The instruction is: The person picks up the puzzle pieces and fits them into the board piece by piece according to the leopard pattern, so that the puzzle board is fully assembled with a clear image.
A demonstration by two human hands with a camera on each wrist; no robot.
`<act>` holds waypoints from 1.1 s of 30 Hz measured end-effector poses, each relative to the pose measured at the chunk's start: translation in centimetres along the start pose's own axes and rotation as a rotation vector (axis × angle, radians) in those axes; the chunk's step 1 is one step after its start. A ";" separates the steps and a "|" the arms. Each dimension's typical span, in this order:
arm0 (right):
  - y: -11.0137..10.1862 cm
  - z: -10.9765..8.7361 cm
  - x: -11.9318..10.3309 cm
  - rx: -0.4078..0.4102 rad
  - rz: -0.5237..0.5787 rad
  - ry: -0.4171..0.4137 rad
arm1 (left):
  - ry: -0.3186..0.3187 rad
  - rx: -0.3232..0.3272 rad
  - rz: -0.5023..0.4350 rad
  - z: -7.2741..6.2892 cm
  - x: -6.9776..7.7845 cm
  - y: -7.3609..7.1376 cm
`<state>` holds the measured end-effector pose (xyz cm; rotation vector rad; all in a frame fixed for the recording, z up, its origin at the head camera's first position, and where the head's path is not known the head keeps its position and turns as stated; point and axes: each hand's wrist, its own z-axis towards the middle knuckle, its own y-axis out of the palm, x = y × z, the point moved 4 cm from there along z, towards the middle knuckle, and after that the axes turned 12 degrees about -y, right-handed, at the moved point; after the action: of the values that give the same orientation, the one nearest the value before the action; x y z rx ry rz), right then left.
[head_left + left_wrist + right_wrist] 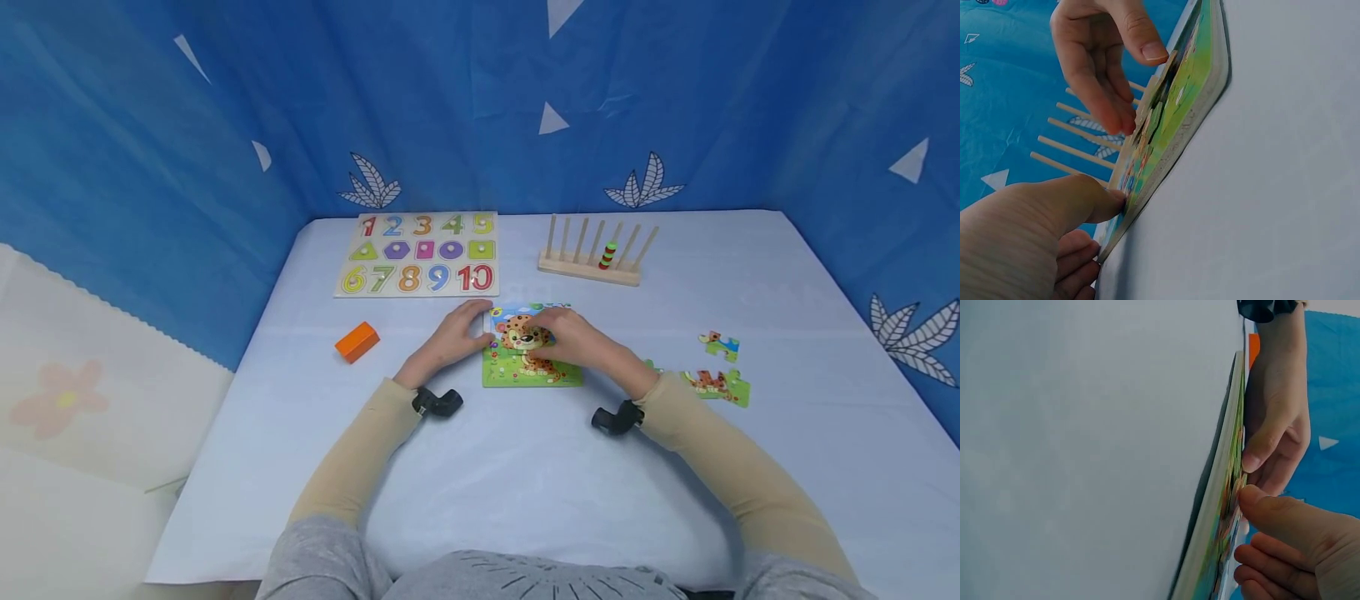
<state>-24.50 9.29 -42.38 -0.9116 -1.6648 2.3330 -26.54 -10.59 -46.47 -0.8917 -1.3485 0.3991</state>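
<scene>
A jigsaw board point(498, 379) with a spotted leopard cub on green grass lies flat in front of me. My left hand point(450, 337) holds its left side, the thumb on the top face by the rim and the fingers along the edge. Over the right part of the picture, my right hand point(583, 343) pinches a puzzle piece point(517, 340) with the cub's face between thumb and fingers. In the left wrist view, some pieces point(1163, 84) stand slightly proud of the board near the right thumb. The right hand hides part of the picture.
Loose puzzle pieces point(722, 344) lie to the right, some partly behind the right forearm. An orange block point(357, 342) sits on the left. Behind are a number-and-shape board point(416, 254) and a wooden peg rack point(588, 268) with green and red rings on one peg.
</scene>
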 end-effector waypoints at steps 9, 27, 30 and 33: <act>0.4 0.3 -0.4 -0.041 -0.019 0.011 | -0.001 -0.001 -0.005 -0.1 0.1 0.0; 0.6 0.6 -0.3 -0.064 -0.039 0.050 | -0.022 -0.014 -0.011 -0.2 0.2 0.0; 0.6 0.6 -0.3 -0.053 -0.031 0.044 | -0.025 -0.013 -0.010 -0.2 0.2 0.0; 0.4 0.6 -0.2 -0.043 -0.008 0.045 | -0.024 -0.010 -0.019 -0.1 0.2 0.0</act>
<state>-24.56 8.54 -42.57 -0.9566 -1.7043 2.2623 -26.38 -10.44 -46.32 -0.8844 -1.3807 0.3902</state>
